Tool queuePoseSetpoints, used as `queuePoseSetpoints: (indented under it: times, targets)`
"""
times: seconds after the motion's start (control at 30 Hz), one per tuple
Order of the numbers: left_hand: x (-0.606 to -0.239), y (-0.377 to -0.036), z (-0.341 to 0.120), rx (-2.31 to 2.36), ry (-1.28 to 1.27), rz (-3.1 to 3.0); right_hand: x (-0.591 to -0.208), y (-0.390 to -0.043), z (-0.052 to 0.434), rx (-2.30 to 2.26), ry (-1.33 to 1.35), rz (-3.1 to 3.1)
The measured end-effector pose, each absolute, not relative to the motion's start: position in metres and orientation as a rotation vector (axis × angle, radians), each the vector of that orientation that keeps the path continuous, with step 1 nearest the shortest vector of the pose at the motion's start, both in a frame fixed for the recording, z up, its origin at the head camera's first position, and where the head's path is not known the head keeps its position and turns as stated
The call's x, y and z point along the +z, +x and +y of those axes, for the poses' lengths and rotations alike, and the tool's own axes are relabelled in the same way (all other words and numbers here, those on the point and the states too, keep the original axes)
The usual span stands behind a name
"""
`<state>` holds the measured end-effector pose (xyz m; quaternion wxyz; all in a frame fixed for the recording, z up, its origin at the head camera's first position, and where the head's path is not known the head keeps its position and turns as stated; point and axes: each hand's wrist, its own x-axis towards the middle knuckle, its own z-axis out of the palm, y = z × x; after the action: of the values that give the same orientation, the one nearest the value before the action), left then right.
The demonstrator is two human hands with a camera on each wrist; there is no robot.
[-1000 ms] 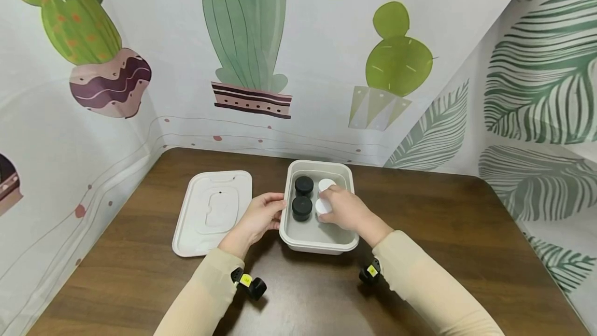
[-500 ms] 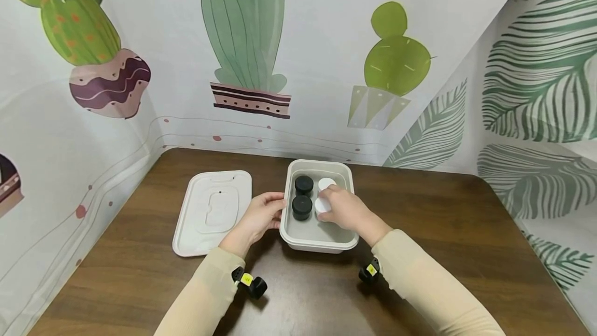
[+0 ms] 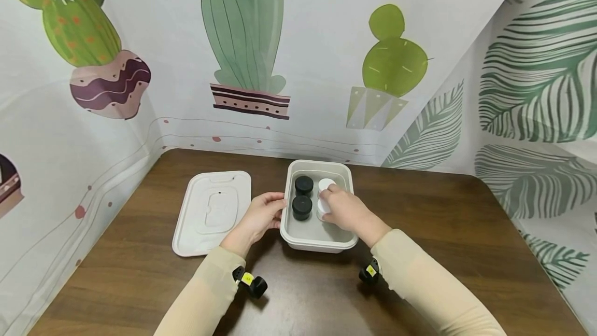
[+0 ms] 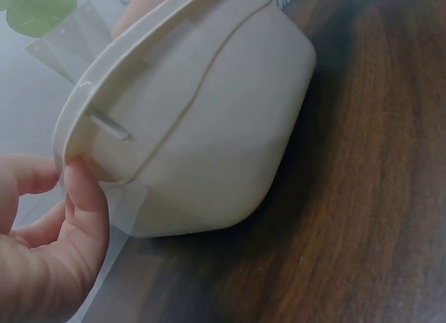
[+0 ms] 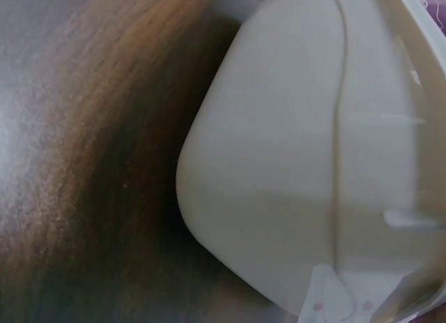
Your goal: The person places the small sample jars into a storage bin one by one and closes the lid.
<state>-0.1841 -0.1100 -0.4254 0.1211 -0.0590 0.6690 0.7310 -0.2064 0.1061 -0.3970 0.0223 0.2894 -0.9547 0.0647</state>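
Observation:
In the head view, a pale plastic storage box stands uncovered. Two short round black jars sit on its left side, one behind the other. Beside them, two small white round jars form the right column. My right hand reaches in over the right wall and grips the nearer white jar, covering much of it. The farther white jar shows just beyond the fingers. At the left wall, my left hand pinches the box's rim between thumb and fingers; the left wrist view shows those fingers at the rim.
A flat white lid lies on the brown wooden table, left of the box. Behind the table hangs a cloth printed with cacti and leaves. The right wrist view is filled mostly by the box's outer wall.
The nearer white jar has shifted very slightly to the right under my right hand. My left hand keeps its hold on the rim, and the box and lid stay put.

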Motion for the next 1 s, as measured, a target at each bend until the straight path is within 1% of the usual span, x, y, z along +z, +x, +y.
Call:
queuePoseSetpoints:
  times: [0.33, 0.53, 0.8, 1.0]
  targets:
    - [-0.425, -0.182, -0.114, 2.134, -0.177, 1.986, -0.397, -0.207, 0.109, 0.158, 0.942, -2.790]
    - [-0.419, -0.179, -0.120, 2.070, -0.208, 2.091, -0.395, -0.207, 0.109, 0.269, 0.942, -2.767]
    - [-0.415, -0.171, -0.130, 1.919, -0.104, 2.288, -0.386, -0.201, 0.098, 0.386, 0.855, -2.820]
    - [-0.414, -0.169, -0.139, 1.852, -0.083, 2.409, -0.378, -0.198, 0.086, 0.620, 0.782, -2.837]
